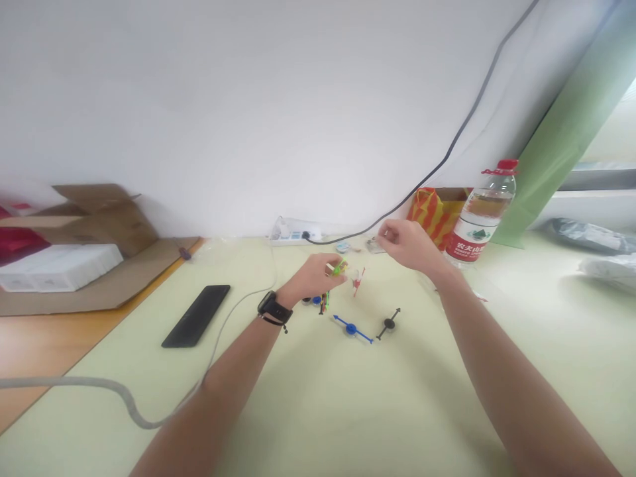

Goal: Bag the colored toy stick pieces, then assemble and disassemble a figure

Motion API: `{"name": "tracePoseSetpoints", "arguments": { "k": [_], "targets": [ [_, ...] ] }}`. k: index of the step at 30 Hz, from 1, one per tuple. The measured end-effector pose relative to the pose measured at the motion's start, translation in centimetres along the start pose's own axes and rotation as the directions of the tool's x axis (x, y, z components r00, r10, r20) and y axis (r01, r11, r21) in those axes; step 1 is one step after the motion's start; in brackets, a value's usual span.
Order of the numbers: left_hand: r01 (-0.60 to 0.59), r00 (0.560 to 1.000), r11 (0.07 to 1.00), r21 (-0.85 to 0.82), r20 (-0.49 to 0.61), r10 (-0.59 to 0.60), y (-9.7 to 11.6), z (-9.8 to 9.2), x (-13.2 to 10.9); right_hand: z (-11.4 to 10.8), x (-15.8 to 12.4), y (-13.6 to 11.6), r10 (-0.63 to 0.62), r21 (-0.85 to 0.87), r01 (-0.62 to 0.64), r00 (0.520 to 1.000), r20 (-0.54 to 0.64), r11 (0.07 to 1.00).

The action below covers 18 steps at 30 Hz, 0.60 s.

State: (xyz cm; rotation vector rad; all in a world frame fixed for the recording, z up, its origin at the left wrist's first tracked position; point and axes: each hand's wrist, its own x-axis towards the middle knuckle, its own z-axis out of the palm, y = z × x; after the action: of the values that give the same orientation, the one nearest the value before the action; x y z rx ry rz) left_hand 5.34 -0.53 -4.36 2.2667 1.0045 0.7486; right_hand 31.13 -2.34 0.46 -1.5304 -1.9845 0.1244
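Observation:
My left hand, with a black watch on its wrist, is closed on small green plastic pieces at its fingertips. Just right of it a red arrow spinner stands tilted. Below the palm lie several small coloured parts, partly hidden by the hand. My right hand is raised nearer the wall, its fingers curled together; whatever they hold is too small to make out. Towards me on the table lie a blue arrow spinner and a black arrow spinner, apart from both hands.
A large water bottle stands right of my right hand, before a red-and-yellow bag. A power strip lies along the wall. To the left are a black flat slab, a grey cable and an open cardboard box.

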Motion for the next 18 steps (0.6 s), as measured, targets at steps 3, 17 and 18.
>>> {"name": "tracePoseSetpoints", "arguments": {
  "k": [3, 17, 18],
  "targets": [
    [0.006, 1.000, 1.000, 0.006, -0.010, -0.006, -0.1, 0.0, 0.0, -0.9, 0.0, 1.9, 0.008, 0.007, -0.009, 0.985, 0.173, 1.000],
    [0.075, 0.997, 0.995, -0.062, 0.032, -0.073, -0.7, 1.8, -0.3, 5.0, -0.8, -0.9, 0.162, -0.193, 0.091, 0.276, 0.948, 0.977],
    [0.073, 0.997, 0.995, -0.065, 0.040, -0.070, -0.7, 1.8, -0.3, 5.2, -0.8, -1.0, 0.170, -0.206, 0.101, 0.286, 0.943, 0.973]
  ]
}}
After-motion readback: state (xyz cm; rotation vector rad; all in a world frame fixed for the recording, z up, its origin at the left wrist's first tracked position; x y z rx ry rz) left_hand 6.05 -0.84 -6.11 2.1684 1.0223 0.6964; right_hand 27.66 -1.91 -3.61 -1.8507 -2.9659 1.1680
